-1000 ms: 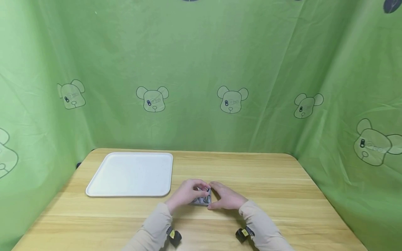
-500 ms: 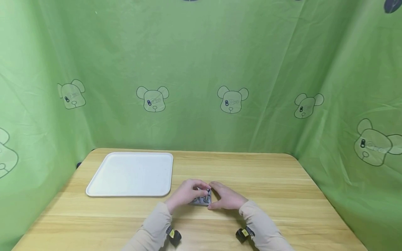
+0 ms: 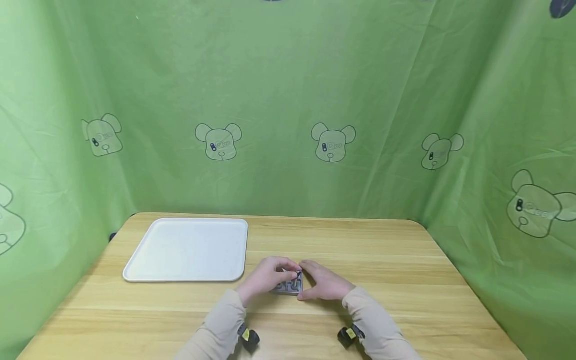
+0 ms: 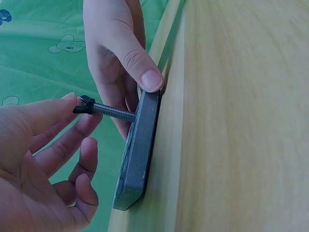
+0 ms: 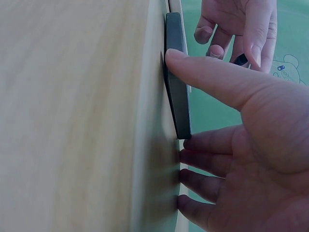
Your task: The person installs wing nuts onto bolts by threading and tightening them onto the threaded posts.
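Observation:
A dark grey rectangular metal block (image 4: pixel 140 150) with recesses in its top lies on the wooden table. A threaded bolt with a black winged head, a wing bolt (image 4: pixel 113 112), stands up from its face. With thumb and fingertips my left hand (image 3: pixel 266 278) pinches the winged head, the other fingers loosely bent. My right hand (image 3: pixel 326 284) holds the block's right side, thumb at the near edge and index finger at the far end. In the right wrist view its other fingertips touch the table, and the block (image 5: pixel 177 92) shows side-on. The left hand covers part of the block in the head view.
A white rectangular tray (image 3: pixel 186 250) lies at the table's back left. The wooden table (image 3: pixel 382 255) stretches away to the right of the hands. Green curtains (image 3: pixel 274 100) with bear-head prints surround the back and sides.
My left thumb and fingertips have shifted slightly at the wing bolt's head, and more of its shank shows. My right hand and the block have stayed in place.

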`<state>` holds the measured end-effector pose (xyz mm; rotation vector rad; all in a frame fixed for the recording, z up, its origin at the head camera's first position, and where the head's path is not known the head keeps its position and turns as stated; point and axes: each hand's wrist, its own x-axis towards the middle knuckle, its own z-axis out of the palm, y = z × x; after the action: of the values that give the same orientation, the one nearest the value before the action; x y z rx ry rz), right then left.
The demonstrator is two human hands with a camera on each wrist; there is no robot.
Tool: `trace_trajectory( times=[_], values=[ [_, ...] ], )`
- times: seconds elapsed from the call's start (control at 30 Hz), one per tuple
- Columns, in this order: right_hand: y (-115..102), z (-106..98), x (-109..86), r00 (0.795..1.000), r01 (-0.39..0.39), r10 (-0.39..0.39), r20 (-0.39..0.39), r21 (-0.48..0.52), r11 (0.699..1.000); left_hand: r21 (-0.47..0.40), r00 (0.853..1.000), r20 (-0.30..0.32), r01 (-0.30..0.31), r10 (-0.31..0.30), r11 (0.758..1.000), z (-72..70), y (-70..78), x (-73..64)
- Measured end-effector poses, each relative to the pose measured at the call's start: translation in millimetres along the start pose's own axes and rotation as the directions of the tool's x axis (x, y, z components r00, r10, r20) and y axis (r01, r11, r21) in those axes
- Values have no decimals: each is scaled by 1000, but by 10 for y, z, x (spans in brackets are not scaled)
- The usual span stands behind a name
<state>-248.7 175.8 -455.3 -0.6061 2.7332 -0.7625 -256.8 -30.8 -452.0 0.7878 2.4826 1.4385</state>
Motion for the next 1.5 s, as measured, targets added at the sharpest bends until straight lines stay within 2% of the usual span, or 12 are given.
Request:
trace_trajectory(
  times=[1.13, 1.5],
  values=[
    [-11, -2, 3, 1000, 2, -2, 4, 1, 1000, 11, 999, -37, -11, 11, 1000, 38, -6, 18],
    [1, 3, 2, 1000, 4, -4, -4, 1, 1000, -1, 996, -69, 48, -48, 999, 6, 23, 19]
  ],
)
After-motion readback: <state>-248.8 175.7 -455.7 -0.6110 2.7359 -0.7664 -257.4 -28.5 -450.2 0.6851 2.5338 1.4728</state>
